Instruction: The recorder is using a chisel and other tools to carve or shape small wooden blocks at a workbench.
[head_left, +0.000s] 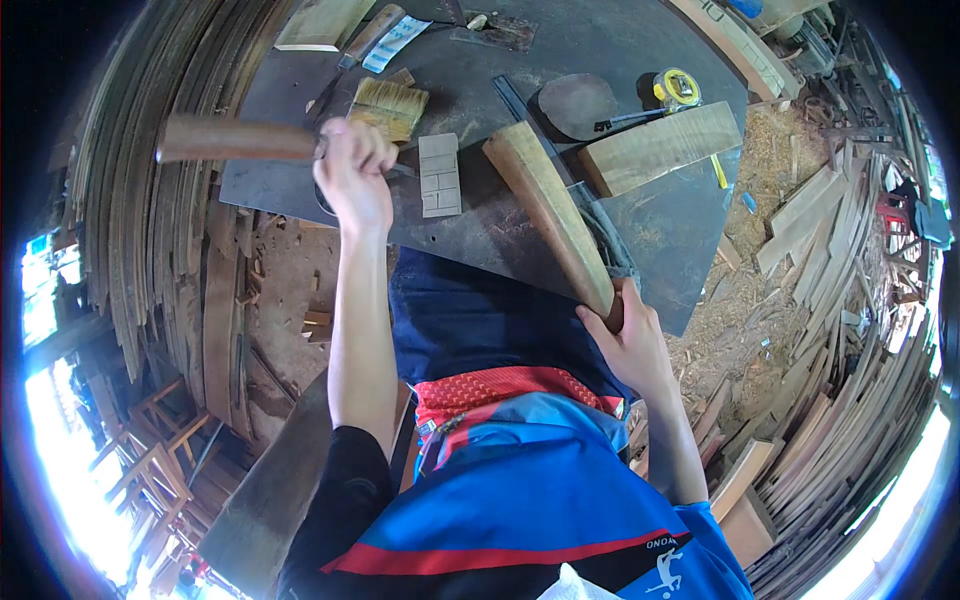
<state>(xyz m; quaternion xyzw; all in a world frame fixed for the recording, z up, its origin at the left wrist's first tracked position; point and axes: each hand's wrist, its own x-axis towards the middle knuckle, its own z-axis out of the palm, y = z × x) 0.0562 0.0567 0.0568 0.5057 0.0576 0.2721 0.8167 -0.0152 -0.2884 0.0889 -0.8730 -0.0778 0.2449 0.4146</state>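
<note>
My left hand (355, 172) is closed over the workbench's left side, around the neck of a chisel. The chisel's brown wooden handle (240, 138) points left, and a short piece of metal blade shows to the right of my fingers. Just right of the blade is a small pale wooden block (439, 177) with lines marked or cut across its face. My right hand (632, 340) grips the near end of a long squared wooden bar (550, 210), which slants away to the far left across the bench.
The dark bench top (680, 265) carries a wide brush (392, 108), a round dark slab (578, 106), a thick wooden block (660, 150) and a yellow tape measure (677, 88). Another handled tool (372, 35) lies at the back. Stacked boards (190, 90) stand left; scrap planks (820, 370) lie right.
</note>
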